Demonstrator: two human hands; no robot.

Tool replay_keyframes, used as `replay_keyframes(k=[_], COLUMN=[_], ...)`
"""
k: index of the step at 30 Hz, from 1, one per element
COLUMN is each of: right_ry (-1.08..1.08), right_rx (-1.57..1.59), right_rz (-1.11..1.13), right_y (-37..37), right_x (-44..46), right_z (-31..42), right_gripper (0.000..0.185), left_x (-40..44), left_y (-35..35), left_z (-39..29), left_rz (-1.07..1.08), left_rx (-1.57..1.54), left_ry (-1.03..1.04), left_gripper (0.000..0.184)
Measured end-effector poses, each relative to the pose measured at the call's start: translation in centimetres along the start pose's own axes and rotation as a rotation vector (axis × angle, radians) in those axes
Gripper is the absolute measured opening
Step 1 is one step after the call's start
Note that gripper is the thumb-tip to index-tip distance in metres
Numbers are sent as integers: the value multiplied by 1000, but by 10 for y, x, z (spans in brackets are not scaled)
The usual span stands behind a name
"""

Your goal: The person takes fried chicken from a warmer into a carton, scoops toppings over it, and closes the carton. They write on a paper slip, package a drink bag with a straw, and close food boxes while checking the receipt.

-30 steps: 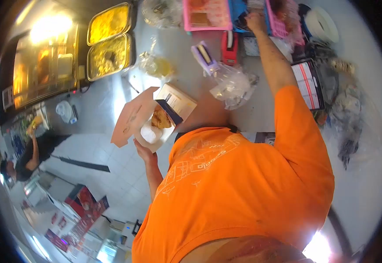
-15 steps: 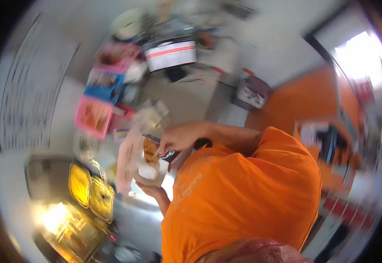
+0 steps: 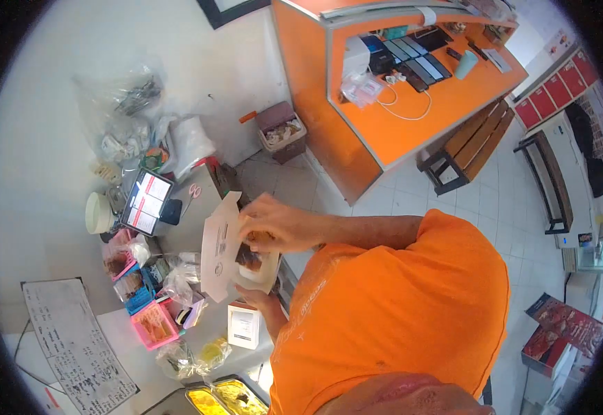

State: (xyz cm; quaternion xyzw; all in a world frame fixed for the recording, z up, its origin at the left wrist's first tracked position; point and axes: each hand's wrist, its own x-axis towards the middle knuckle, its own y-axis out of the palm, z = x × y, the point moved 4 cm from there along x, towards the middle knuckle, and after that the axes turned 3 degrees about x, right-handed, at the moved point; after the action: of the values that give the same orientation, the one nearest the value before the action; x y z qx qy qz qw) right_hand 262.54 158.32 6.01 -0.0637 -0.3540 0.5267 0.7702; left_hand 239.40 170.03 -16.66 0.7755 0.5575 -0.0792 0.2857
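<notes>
My left hand [image 3: 263, 302] grips the lower side of a white cardboard takeaway food box [image 3: 263, 277], whose lid [image 3: 220, 252] stands up with dark print on it. The fingers of my right hand [image 3: 280, 223] are bent over the box's upper end and close on a piece of browned fried food [image 3: 261, 238]. Beside it in the box lies a darker brown item [image 3: 248, 259], too small to name. A small white carton with a brown border [image 3: 244, 325] is just below the box.
Left of my hands are a tablet [image 3: 148, 200], pink scissors [image 3: 192, 194], pink basket [image 3: 154, 325] and plastic bags [image 3: 180, 285]. Yellow food trays [image 3: 235, 395] are at the bottom. Beyond stand a bin [image 3: 282, 135], an orange counter [image 3: 412, 131] and a bench [image 3: 467, 149].
My view has turned, so the table and trays appear lower and the orange counter comes fully into view. The box stays in my left hand; my right hand remains at its upper end.
</notes>
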Motion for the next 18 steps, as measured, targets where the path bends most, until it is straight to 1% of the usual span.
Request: replay_keyframes(k=[1,2,4,6,7,9,10,11,12,13,15,17,18], right_ry=[36,73,139,112,97,282,371,378,385,391,684,779,827], right_rx=[-107,-152,-249,-356,-408,-474,-508,-560,-612,-664,-497,-579,-619], right_rz=[-134,-218,-375,-319,-291,-67,48,111,175,240,273,254,244], right_y=[-13,-26,-57,-80,-93,-117,-133,-150,-167,-185,-229,-271,-289], right_x=[-11,-18,-27,-32,-36,-49,-58,-73,-94,-112,-144,-182,-203], right_z=[-7,-4,6,10,10,-4,-12,-25,-46,-59,-73,-93,-106], right_gripper=[48,53,64,70,74,68,65,59,55,50,41,39,39], left_x=[-17,-33,-45,-41,-16,-20,-15,-12,-11,-19,-44,-64,-63], left_y=[29,50,74,82,66,96,114,134,159,192,265,335,362], left_z=[-13,-25,-24,-12,14,24,45,65,78,96,126,156,183], left_rz=[-81,-165,-53,45,114,204,207,203,338,361,413,506,533], left_rx=[56,110,106,96,212,584,501,419,576,408,370,386,359], left_ry=[-21,-43,-88,-112,-22,140,58,-23,-34,-88,-305,-391,-375], left_gripper=[70,71,72,70,65,60,58,56,54,59,60,59,60])
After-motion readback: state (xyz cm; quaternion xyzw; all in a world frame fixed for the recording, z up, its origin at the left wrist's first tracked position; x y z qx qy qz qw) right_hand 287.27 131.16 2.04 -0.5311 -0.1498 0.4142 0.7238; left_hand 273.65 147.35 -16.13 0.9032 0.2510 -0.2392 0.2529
